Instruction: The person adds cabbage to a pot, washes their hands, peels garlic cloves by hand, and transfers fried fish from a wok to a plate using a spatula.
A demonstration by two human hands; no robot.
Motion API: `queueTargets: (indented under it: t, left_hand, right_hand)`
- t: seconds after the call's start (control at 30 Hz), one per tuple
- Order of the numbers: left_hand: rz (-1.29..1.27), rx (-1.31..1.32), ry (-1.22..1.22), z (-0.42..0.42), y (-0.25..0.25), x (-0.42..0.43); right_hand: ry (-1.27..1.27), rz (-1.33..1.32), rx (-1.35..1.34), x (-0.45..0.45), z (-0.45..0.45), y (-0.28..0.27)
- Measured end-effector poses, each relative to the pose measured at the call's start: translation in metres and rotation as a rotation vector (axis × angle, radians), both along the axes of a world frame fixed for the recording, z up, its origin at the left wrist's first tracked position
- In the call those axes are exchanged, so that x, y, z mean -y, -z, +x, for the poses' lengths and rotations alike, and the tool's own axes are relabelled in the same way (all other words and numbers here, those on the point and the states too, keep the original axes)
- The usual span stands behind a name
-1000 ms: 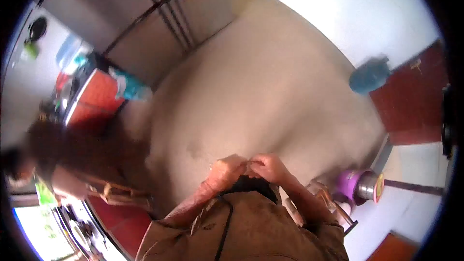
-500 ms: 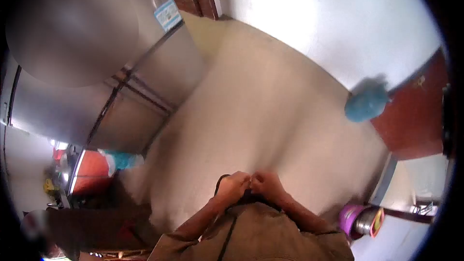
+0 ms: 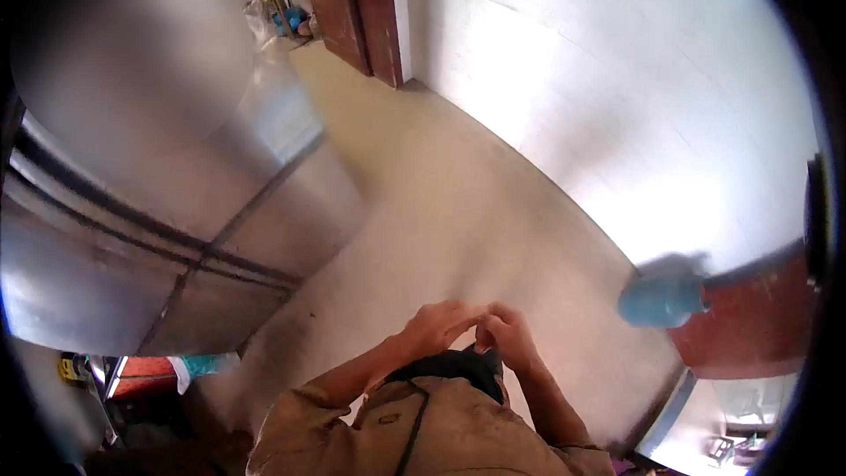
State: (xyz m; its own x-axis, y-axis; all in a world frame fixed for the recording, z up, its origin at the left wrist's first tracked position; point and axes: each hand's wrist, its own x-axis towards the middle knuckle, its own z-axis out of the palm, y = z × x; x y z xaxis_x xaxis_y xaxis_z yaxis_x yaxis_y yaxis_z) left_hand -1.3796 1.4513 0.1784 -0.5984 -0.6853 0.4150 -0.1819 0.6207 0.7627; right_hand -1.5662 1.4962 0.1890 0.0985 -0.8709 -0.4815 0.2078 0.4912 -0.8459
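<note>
At the far left, low down, a red-fronted unit (image 3: 145, 375) stands with a teal cloth (image 3: 203, 366) at its right end. Above them, shiny grey panels (image 3: 97, 273) with dark grooves slant toward the bare floor (image 3: 458, 220), and beyond, a reddish-brown door (image 3: 339, 9) marks an opening.

In the lower middle, the person's left hand (image 3: 438, 326) reaches inward, fingers loosely bent, their tips meeting the other hand. Below it lie a brown shirt (image 3: 476, 427) with a dark cord (image 3: 419, 427) down its front and a dark piece at the waist (image 3: 458, 368), the thing nearest both hands. The right hand (image 3: 511, 335) is curled, thumb and fingers drawn together against the left fingertips. Whether anything small is pinched between them cannot be told, so neither grip can be called certain.

The step in hand looks like close fingertip work in front of the body; by judgement, the next move calls for both hands working together rather than a reach outward.

To the right, a blue bottle (image 3: 656, 301) stands by the white wall (image 3: 546, 79), well apart from the hands.
</note>
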Motion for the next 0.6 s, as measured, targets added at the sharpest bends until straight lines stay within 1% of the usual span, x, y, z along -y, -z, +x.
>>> queueTargets:
  t: [0.03, 0.07, 0.13, 0.17, 0.23, 0.3, 0.33, 0.37, 0.4, 0.43, 0.47, 0.5, 0.57, 0.6]
  left_hand:
    - [0.064, -0.023, -0.021, -0.001, 0.003, 0.029]
    - [0.046, -0.02, -0.034, -0.004, 0.004, 0.062]
    - [0.227, -0.145, -0.173, -0.008, 0.012, 0.113]
    - [0.24, -0.131, -0.193, -0.008, 0.018, 0.139]
    - [0.789, -0.269, -0.362, -0.015, 0.035, 0.196]
    - [0.731, -0.334, -0.571, -0.013, 0.048, 0.252]
    - [0.569, -0.275, -0.698, -0.012, 0.064, 0.287]
    - [0.615, -0.188, -0.798, -0.014, 0.05, 0.32]
    - [0.59, -0.216, -0.837, -0.015, 0.036, 0.353]
    - [0.555, -0.258, -0.875, -0.02, 0.02, 0.379]
    - [0.58, -0.383, -0.853, -0.025, 0.001, 0.407]
    - [0.555, -0.383, -0.874, -0.028, -0.006, 0.438]
    - [0.532, -0.383, -0.915, -0.028, -0.01, 0.473]
    - [0.463, -0.285, -0.934, -0.021, -0.003, 0.499]
  right_hand:
    - [-0.023, -0.01, -0.051, 0.032, -0.001, -0.003]
    - [-0.035, -0.028, -0.047, 0.071, -0.003, -0.004]
    - [-0.058, -0.078, -0.102, 0.135, -0.004, 0.003]
    - [-0.075, -0.064, -0.086, 0.168, -0.004, 0.01]
    - [-0.099, -0.168, -0.204, 0.242, -0.011, 0.03]
    - [-0.236, -0.371, -0.383, 0.315, -0.019, 0.075]
    - [-0.27, -0.339, -0.383, 0.356, -0.021, 0.064]
    - [-0.301, -0.359, -0.383, 0.394, -0.02, 0.042]
    - [-0.318, -0.514, -0.458, 0.431, -0.021, 0.054]
    - [-0.348, -0.563, -0.461, 0.46, -0.02, 0.035]
    - [-0.381, -0.663, -0.466, 0.504, -0.015, 0.004]
    - [-0.419, -0.652, -0.464, 0.539, -0.014, -0.006]
    - [-0.432, -0.702, -0.315, 0.591, -0.01, -0.026]
    - [-0.439, -0.725, -0.264, 0.619, -0.003, -0.038]
